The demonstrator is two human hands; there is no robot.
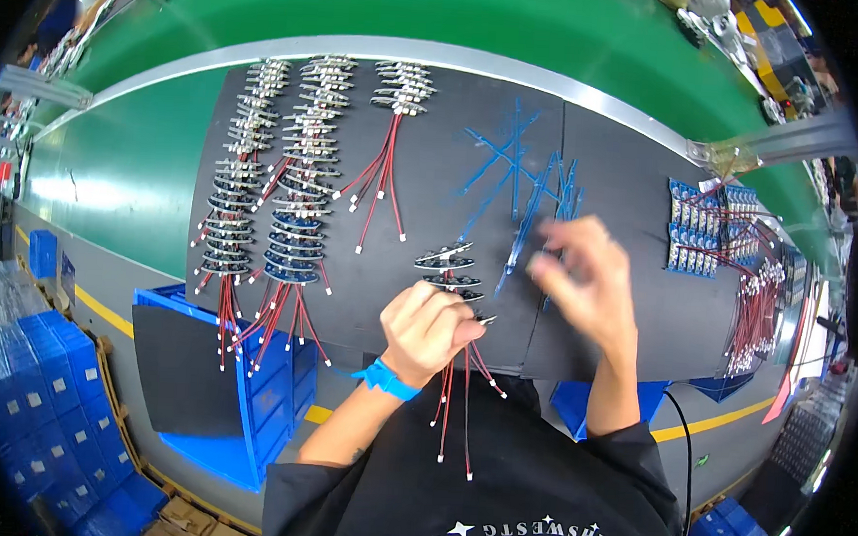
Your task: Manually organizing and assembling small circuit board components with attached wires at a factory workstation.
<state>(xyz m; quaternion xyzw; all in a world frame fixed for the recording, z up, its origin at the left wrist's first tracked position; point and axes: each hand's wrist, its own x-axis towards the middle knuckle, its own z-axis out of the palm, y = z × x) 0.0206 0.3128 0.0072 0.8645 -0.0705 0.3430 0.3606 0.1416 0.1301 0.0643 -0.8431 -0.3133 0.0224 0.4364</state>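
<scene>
My left hand (426, 331), a blue band on its wrist, is closed at the front of the black mat. It holds a small circuit board (487, 321) whose edge shows beside the thumb. Red and black wires (466, 406) with white plugs hang below the hand over my shirt. Just beyond the knuckles lies a short row of dark curved circuit boards (445, 262). My right hand (588, 281) is raised over the mat, its thumb and fingers apart and slightly blurred. Near its fingertips lie thin blue strips (520, 239), loosely crossed.
Long rows of wired boards (295, 232) lie on the left of the black mat (639, 153). A smaller wired bunch (403, 87) is at the back. Blue board panels (693, 228) and bundled red wires (756, 314) lie right. A blue crate (288, 358) stands below the left edge.
</scene>
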